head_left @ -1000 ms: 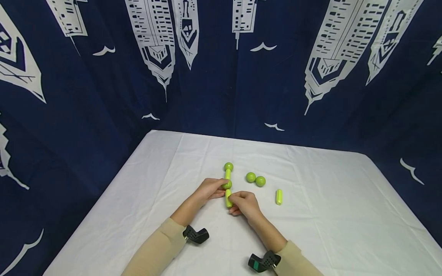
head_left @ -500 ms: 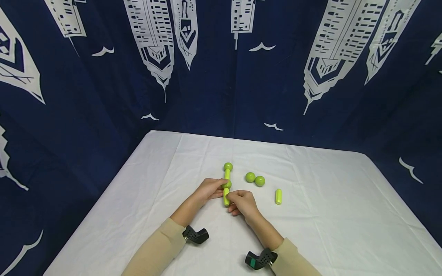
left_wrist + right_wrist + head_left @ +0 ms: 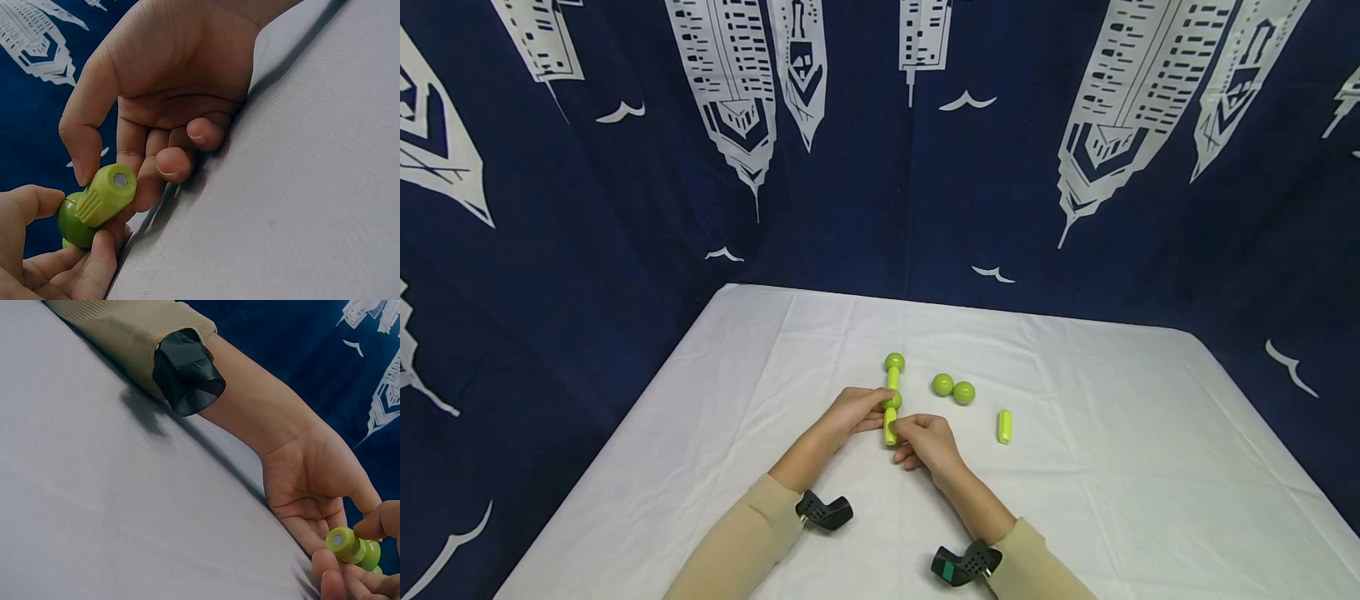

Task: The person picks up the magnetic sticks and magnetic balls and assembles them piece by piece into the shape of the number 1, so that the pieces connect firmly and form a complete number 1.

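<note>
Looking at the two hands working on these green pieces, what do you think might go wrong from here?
The near rod, pinched in the right hand, might slip or press crookedly against the middle ball gripped by the left hand. Pushing could also disturb the far ball, which neither hand touches. The two loose balls might roll if brushed.

The balls (image 3: 964,393) are green, rods (image 3: 1004,427) yellow-green, tablecloth (image 3: 1150,467) white, curtain (image 3: 850,217) navy with white buildings (image 3: 726,62).

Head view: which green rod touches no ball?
The rightmost rod, lying alone; the far rod sits between two balls, and the near rod meets one.
</note>
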The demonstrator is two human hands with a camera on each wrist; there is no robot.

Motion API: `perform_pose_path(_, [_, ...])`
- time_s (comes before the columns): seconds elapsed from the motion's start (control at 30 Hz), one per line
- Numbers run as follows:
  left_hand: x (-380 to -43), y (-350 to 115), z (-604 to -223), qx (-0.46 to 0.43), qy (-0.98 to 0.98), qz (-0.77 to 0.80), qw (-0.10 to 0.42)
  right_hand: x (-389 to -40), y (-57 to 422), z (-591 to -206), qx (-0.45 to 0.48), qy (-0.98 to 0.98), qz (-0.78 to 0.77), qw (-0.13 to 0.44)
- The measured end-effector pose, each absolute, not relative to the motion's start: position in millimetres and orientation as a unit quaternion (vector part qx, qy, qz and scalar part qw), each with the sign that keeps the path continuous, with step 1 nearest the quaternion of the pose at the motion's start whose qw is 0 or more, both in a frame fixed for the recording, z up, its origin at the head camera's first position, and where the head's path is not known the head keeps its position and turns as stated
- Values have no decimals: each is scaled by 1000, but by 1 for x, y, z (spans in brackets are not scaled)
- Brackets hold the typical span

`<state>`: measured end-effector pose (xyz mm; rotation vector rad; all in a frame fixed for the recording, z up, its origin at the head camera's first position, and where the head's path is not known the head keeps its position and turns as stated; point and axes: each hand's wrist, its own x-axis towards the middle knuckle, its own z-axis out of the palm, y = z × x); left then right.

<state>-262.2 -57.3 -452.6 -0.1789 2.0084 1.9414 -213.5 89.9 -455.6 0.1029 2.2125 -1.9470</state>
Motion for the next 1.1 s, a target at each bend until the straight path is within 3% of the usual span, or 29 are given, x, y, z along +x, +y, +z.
perform_pose_path(0.77, [-267, -59, -460, -54, 694, 695, 180, -205, 90, -444, -11, 760, -629, 162])
perform_pose_path(1.1, [-267, -60, -461, -41, 690, 697, 188, -207, 90, -449, -1, 754, -640, 147])
